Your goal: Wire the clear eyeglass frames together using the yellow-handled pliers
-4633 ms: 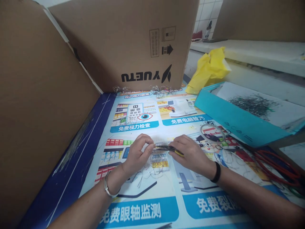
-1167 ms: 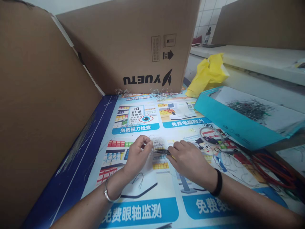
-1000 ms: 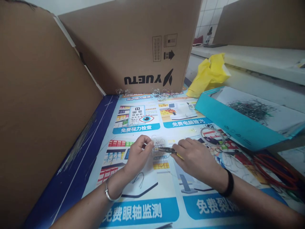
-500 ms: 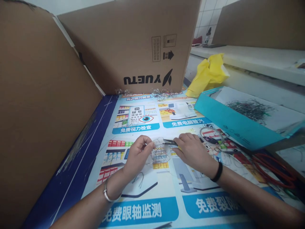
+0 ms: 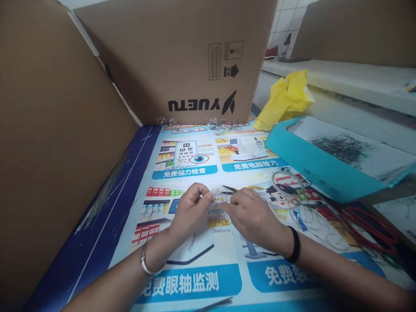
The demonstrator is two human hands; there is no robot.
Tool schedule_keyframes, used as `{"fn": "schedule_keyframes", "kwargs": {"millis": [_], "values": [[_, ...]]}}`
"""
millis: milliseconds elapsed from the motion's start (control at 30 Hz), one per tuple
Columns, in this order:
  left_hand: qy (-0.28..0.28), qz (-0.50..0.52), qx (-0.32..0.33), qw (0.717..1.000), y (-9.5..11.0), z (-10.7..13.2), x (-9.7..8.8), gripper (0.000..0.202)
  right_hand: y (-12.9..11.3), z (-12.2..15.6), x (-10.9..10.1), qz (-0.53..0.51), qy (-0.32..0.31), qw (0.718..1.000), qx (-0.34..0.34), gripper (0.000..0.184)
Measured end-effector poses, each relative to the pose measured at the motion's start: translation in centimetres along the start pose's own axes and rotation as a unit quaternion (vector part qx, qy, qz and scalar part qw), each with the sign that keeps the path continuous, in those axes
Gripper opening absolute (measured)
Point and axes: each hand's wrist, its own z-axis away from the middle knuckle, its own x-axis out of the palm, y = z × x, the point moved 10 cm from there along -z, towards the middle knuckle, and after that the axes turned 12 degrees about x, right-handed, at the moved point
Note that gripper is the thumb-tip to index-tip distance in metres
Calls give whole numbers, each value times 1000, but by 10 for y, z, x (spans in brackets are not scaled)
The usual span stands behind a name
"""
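Note:
My left hand (image 5: 190,209) is closed in a pinch on a thin wire piece (image 5: 217,203) above the printed mat. My right hand (image 5: 255,216) meets it from the right, fingertips pinched on the same wire. The two hands almost touch. A pair of pliers (image 5: 242,188) with dark tips and a yellow handle lies on the mat just beyond my right fingers, apart from them. There is a silver bangle on my left wrist and a black band on my right. More loose wire loops (image 5: 192,242) lie under my left wrist.
A big cardboard box (image 5: 182,56) stands at the back and a cardboard wall (image 5: 48,130) on the left. At right sit a teal tray (image 5: 320,167) of small metal bits, a yellow bag (image 5: 286,99), a wire ring (image 5: 289,180) and red cables (image 5: 370,221).
My right hand held the pliers to the wire before. Now the pliers lie on the mat beyond it and its bare fingers pinch the wire. My left hand has kept its pinch.

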Motion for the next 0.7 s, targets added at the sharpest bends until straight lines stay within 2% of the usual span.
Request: {"fn": "schedule_keyframes", "kwargs": {"millis": [133,267,500,700], "values": [[-15,-3,4,1000,1,0,5,11,-4,-4,18,84,-76,994,4,27],[-26,-5,4,1000,0,1,8,12,-1,-3,25,91,-111,989,16,27],[-51,-24,4,998,-1,2,11,12,7,-4,28,-11,-135,990,48,25],[-59,-39,0,997,2,1,13,13,8,-3,27,-127,-142,981,41,26]]}}
